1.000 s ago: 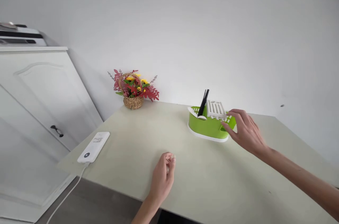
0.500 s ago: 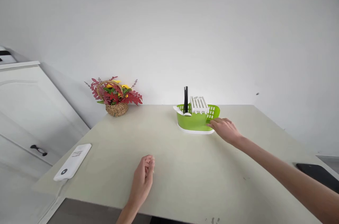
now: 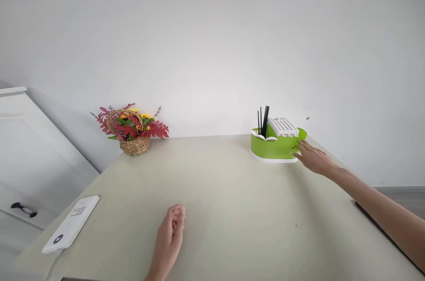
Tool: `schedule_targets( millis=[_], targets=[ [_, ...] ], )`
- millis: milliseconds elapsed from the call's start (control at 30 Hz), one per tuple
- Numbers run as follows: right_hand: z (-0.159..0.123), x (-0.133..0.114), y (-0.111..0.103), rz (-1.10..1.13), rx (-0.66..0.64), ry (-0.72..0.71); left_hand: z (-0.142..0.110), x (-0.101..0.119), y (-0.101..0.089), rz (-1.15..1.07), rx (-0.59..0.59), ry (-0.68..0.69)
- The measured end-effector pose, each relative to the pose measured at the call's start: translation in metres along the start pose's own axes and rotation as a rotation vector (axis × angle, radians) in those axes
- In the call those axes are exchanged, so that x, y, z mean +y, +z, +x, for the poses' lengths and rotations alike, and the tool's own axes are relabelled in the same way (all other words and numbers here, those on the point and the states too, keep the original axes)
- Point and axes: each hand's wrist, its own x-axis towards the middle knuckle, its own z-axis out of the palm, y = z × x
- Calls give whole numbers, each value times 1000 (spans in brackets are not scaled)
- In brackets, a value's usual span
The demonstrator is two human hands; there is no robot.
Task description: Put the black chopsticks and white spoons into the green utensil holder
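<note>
A lime-green plastic caddy (image 3: 272,147) with a white base, a white slotted rack and black chopsticks (image 3: 264,120) stands at the back right of the beige table (image 3: 232,201). My right hand (image 3: 314,158) reaches out to the caddy's right end, its fingertips touching the green wall, fingers stretched. My left hand (image 3: 170,236) rests on its edge on the table near the front, fingers loosely curled with nothing seen in them.
A wicker basket of red and yellow artificial flowers (image 3: 132,130) sits at the back left against the wall. A white power bank (image 3: 71,224) with a cable lies at the front left corner. A white cabinet (image 3: 20,157) stands left of the table.
The view has swung left, so the caddy appears further right. My right hand has stayed at the caddy's right end. My left hand has kept its place near the front.
</note>
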Motion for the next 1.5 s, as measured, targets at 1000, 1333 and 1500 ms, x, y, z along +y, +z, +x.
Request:
schedule_targets(
  millis=[1000,1333,1500],
  targets=[
    [-188,-207,54,194,90,21,-8,-3,-9,-81,-4,154],
    [-193,-205,62,189,83,26,-13,-5,-8,-75,2,156],
    [-194,-205,66,151,79,29,-16,-5,-9,-78,-10,163]
  ],
)
